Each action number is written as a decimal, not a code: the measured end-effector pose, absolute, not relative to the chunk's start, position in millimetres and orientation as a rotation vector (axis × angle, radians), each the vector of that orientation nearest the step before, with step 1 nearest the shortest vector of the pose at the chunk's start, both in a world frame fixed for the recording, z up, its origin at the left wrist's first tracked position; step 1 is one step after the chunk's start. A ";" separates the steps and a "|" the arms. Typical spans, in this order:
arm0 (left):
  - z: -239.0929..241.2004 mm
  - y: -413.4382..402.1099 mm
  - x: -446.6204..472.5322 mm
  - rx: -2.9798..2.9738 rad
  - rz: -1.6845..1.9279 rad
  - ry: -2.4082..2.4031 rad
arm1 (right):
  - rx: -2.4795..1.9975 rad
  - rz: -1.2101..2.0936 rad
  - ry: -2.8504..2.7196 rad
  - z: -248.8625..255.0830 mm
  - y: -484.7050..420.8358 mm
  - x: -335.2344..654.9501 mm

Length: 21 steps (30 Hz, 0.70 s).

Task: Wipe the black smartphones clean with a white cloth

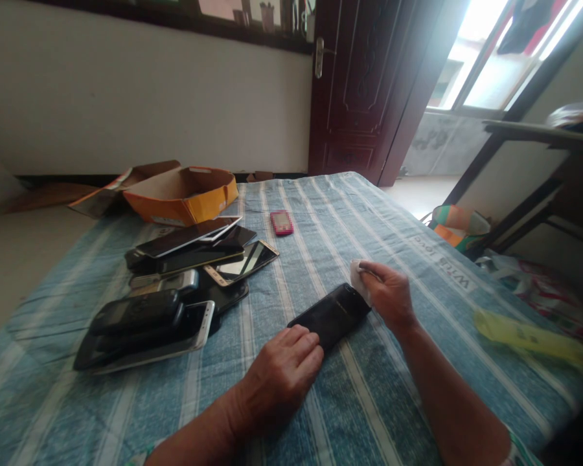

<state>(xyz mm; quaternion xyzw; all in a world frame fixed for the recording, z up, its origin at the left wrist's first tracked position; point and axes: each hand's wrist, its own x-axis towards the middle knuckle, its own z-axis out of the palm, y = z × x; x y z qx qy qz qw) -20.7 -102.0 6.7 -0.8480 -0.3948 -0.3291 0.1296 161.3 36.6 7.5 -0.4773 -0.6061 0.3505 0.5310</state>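
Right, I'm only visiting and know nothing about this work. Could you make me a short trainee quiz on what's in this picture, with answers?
1. Multiple choice: what does the right grip hold?
a) a pen
b) a white cloth or tissue
c) a door key

2. True or false: the pink device lies apart from the pile of phones.

3. Fill in (near or far): the left grip touches the ____ end of the black phone.

Key: 1 b; 2 true; 3 near.
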 end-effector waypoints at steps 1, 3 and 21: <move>6.2 -102.2 -21.3 -2.465 -0.942 -1.163 | -1.132 0.821 -1.476 7.0 36.3 161.3; 4.7 -102.5 -23.2 -2.443 -0.907 -1.217 | -1.120 0.794 -1.522 6.1 35.6 161.2; 7.5 -92.6 -36.8 -2.280 -1.035 -1.225 | -1.167 0.741 -1.359 8.1 44.1 169.6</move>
